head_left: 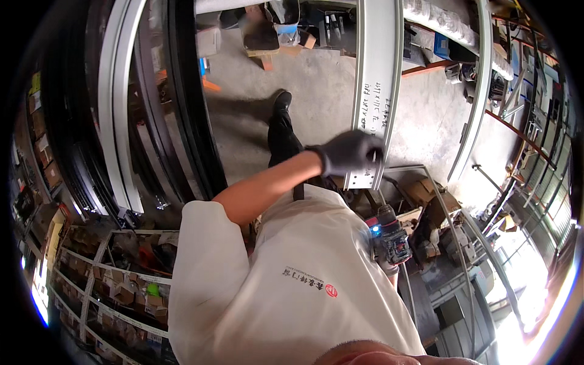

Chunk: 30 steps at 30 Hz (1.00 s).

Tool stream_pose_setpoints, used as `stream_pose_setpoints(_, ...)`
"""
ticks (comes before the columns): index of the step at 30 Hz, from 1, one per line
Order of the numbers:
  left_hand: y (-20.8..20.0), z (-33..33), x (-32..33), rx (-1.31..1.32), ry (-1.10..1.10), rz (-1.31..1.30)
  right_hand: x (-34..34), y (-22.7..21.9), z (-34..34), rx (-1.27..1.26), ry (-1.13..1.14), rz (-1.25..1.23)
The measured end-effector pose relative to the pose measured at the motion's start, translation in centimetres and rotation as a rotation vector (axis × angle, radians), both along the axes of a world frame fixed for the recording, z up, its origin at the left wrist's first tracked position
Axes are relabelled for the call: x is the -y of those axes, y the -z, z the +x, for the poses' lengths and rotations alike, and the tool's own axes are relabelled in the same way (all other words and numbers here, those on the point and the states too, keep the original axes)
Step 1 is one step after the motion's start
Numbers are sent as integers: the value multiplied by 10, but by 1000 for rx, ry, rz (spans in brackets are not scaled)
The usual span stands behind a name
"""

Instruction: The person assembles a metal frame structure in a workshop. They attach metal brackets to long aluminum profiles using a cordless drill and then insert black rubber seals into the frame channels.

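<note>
My left hand (351, 153), in a dark grey glove, reaches across my body. Its fingers are curled together over the end of a long white metal profile (374, 79) marked with handwriting. Whatever the fingers hold, if anything, cannot be made out. Small holes show in the profile's near end, just beside the glove. At my right side, a black and red cordless drill (390, 240) with a lit blue light is held close to my body. My right hand (388, 267) grips it, mostly hidden behind the tool and my white shirt.
Long dark profiles (188, 91) and white ones (115, 109) stand at the left. Another pale profile (474, 97) runs along the right. Shelves with boxes (121, 289) fill the lower left. A metal frame (465, 267) and cartons (426, 191) lie at right. My foot (282, 102) is on the concrete floor.
</note>
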<state>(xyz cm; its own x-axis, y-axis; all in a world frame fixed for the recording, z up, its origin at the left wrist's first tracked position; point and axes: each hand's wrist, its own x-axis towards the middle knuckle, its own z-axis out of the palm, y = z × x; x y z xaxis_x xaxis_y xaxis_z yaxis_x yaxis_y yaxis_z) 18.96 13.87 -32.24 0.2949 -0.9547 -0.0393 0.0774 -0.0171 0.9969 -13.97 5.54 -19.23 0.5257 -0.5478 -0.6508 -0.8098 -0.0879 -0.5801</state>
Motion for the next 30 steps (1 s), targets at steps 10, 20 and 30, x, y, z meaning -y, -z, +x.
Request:
stream_pose_setpoints(10,125,133,-12,-1698,-571,-637,10,-18,51,-127,34,-62)
stream_pose_setpoints(20,189,115,-6,-1456,-887,-49,24,-12,73,-175,43,-98)
stream_pose_setpoints(30,298,72,-26,-1353,-1078,314,17,-8,80,-284,65,-108)
